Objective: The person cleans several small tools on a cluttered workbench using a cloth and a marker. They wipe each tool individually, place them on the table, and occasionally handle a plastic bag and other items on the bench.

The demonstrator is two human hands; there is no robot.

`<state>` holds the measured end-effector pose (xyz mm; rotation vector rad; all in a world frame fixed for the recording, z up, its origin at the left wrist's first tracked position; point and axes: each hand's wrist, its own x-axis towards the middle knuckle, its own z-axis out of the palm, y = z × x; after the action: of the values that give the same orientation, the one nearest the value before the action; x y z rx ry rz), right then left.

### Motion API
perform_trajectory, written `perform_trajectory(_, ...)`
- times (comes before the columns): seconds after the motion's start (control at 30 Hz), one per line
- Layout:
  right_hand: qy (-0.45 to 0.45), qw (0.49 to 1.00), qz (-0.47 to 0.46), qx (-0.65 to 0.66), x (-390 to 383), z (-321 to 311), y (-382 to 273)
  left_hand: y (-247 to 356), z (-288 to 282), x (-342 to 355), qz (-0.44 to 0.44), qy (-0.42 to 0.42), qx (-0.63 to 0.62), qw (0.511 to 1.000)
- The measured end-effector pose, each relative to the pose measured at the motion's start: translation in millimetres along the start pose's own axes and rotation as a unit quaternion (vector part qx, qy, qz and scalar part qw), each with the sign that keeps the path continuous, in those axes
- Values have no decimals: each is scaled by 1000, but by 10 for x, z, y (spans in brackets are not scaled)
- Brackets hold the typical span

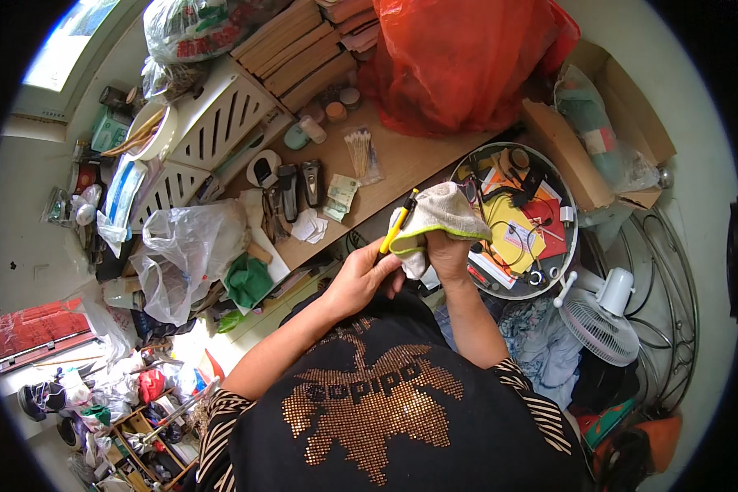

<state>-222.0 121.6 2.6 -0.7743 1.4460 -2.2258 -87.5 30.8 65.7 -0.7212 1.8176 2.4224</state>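
My left hand (pixel 364 277) is closed round a yellow pen (pixel 397 223) with a black upper end, which points up and away from me. Close beside it, my right hand (pixel 448 259) grips an off-white knitted cloth (pixel 439 207) with a yellow-green edge, which looks like a work glove. The fabric covers most of the right fingers and touches the pen. Just right of my hands, a round tray (pixel 572 238) holds papers, a yellow card (pixel 512 234), cables and small items.
A wooden desk (pixel 392 123) carries a red plastic bag (pixel 459 57), cotton swabs (pixel 359 152), banknotes (pixel 339 197) and clippers (pixel 312 182). A cardboard box (pixel 562 152) stands behind the tray. A white fan (pixel 599 324) lies at the right. A clear plastic bag (pixel 180 262) hangs at the left.
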Motion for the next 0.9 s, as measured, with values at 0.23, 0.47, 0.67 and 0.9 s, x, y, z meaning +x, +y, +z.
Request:
perform_trajectory(0.23, -58, 875, 231, 421, -59, 74, -211, 79, -52, -112, -48, -132, -196, 970)
perform_trajectory(0.47, 24, 953, 218, 208, 0, -69, -347, 128, -3, -68, 18, 2, -6, 1000)
perform_trajectory(0.67, 108, 949, 172, 243, -9, -122, -349, 167, 68, -139, 42, -3, -75, 996)
perform_trajectory(0.9, 27, 934, 220, 279, 103, -207, -413, 139, -7, -122, 38, -49, -138, 989)
